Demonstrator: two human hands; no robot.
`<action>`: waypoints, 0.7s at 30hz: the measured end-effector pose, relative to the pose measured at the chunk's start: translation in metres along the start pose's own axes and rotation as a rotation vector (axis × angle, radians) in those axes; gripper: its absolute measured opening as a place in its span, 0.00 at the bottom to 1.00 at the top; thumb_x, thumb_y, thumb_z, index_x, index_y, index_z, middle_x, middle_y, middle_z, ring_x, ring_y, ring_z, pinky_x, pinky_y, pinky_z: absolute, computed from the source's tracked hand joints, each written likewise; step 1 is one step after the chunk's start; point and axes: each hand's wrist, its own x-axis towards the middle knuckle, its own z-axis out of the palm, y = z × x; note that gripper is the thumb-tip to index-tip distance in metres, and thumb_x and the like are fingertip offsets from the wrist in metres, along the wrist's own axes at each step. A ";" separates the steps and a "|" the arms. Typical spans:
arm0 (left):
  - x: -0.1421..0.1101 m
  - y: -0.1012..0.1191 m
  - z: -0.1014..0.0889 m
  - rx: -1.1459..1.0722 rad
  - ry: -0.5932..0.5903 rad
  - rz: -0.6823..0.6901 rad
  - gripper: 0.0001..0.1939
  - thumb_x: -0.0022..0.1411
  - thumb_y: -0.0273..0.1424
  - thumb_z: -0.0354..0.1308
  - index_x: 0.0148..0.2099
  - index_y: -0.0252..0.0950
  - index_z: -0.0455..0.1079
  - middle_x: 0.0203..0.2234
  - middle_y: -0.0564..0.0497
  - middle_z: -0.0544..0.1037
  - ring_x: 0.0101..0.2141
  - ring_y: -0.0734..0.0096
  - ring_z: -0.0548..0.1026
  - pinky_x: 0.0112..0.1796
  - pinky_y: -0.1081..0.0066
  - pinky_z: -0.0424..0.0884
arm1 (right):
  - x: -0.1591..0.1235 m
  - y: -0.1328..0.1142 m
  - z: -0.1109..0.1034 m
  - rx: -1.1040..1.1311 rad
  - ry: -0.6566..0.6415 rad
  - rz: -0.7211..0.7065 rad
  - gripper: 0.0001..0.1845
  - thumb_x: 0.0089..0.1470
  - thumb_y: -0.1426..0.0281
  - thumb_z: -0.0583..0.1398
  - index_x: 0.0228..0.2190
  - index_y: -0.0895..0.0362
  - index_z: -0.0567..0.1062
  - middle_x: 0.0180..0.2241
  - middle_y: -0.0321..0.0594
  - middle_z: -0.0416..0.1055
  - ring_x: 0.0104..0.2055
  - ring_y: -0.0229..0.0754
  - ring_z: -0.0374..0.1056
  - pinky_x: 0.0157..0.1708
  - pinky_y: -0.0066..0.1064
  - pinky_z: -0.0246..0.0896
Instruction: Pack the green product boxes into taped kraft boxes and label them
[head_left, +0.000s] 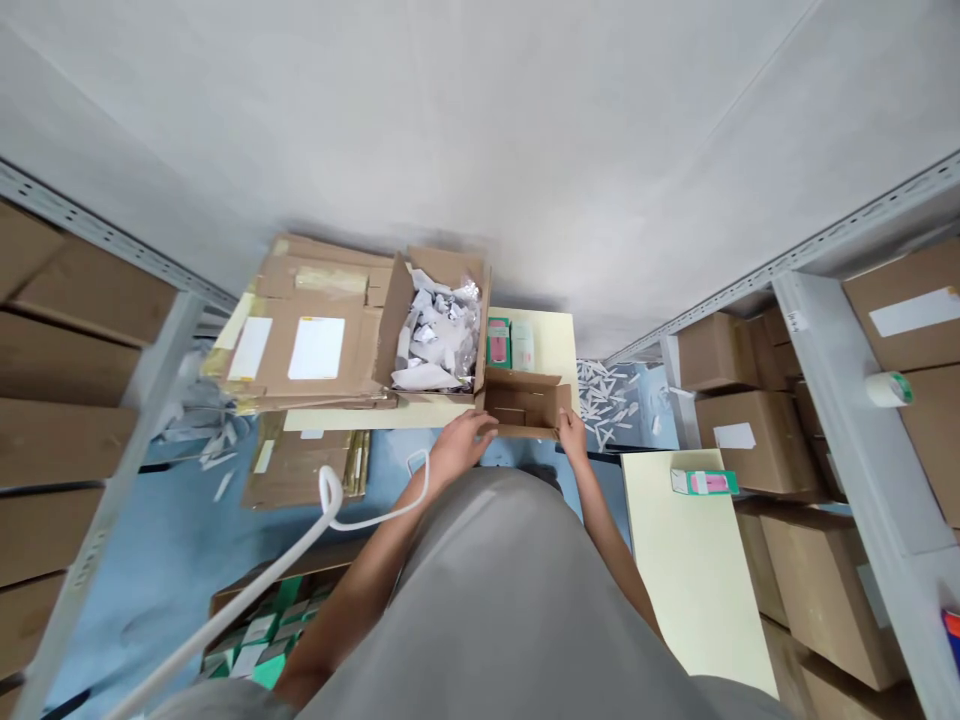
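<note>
We have a small open-topped carton (511,388) at the near edge of the pale surface (557,340), directly between both hands. Long axis runs left-right, hand to hand; neither hand is clearly nearer. Right hand (572,437): grip narrow, pinching the near right corner. Left hand (465,443): at the near left corner, fingers bent against it; we can't tell if that grip is closed on cardboard.

Crowding: scrap-filled carton (442,330) just left and farther back, contact unclear. Two small product boxes (498,342) stand just beyond the far wall. Near and right sides look freer. Farther left we note a stack of flattened cartons (315,350). White bent tube (262,578) crosses our view over the left forearm. Green-and-pink box (704,482) lies on the right-hand surface (675,560), well apart.
</note>
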 end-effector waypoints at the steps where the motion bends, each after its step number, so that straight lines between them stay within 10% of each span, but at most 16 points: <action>1: 0.002 0.005 -0.011 -0.082 0.045 0.015 0.15 0.74 0.39 0.58 0.51 0.39 0.83 0.50 0.42 0.86 0.52 0.52 0.84 0.53 0.59 0.80 | 0.001 -0.001 0.001 -0.001 0.000 0.000 0.30 0.65 0.44 0.53 0.41 0.55 0.82 0.43 0.54 0.85 0.50 0.58 0.78 0.51 0.44 0.72; 7: 0.060 0.018 -0.071 0.106 0.438 -0.095 0.19 0.73 0.36 0.60 0.61 0.36 0.77 0.54 0.39 0.82 0.48 0.53 0.82 0.53 0.59 0.77 | 0.007 -0.009 0.003 -0.008 -0.002 -0.011 0.27 0.63 0.43 0.53 0.32 0.51 0.77 0.37 0.51 0.83 0.47 0.56 0.77 0.48 0.41 0.71; 13: 0.127 0.012 -0.075 0.472 0.265 -0.282 0.23 0.66 0.29 0.64 0.62 0.34 0.79 0.66 0.30 0.71 0.62 0.37 0.73 0.56 0.51 0.75 | 0.003 -0.014 0.002 0.000 0.013 -0.019 0.20 0.62 0.49 0.54 0.29 0.49 0.71 0.32 0.45 0.80 0.41 0.53 0.75 0.45 0.40 0.70; 21: 0.105 -0.004 -0.108 0.360 0.491 -0.331 0.20 0.76 0.35 0.54 0.58 0.34 0.83 0.63 0.35 0.79 0.57 0.44 0.80 0.59 0.55 0.74 | -0.002 -0.018 -0.002 0.019 0.010 -0.049 0.21 0.63 0.48 0.51 0.26 0.47 0.62 0.24 0.36 0.68 0.32 0.47 0.65 0.38 0.37 0.63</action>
